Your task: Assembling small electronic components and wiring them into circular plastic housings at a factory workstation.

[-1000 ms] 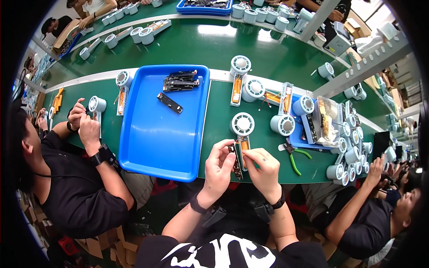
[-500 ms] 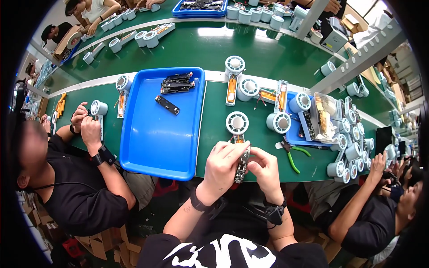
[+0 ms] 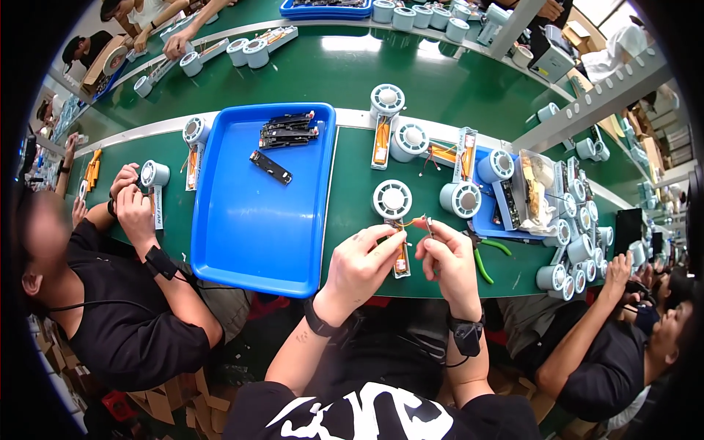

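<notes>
Directly before me on the green table lies a light-blue handheld fan (image 3: 391,199), its handle opened to show an orange battery (image 3: 400,262). Thin wires (image 3: 412,221) run from it up between my hands. My left hand (image 3: 361,265) is closed, thumb and forefinger pinching the wires just over the handle. In my right hand (image 3: 451,265) a small circuit board (image 3: 430,226) is held nearly edge-on between thumb and fingers, beside the wire ends. Whether wire and board touch is too small to tell.
A blue tray (image 3: 257,253) on my left holds several black boards (image 3: 289,132). More open fans (image 3: 409,139) lie beyond my hands. Green-handled pliers (image 3: 482,258) rest to the right, before a blue bin (image 3: 480,213). Co-workers sit at both sides.
The board, held upright between both hands earlier, is now in my right hand, farther right and turned edge-on. My left hand has shifted onto the wires. The fan's battery has come into sight.
</notes>
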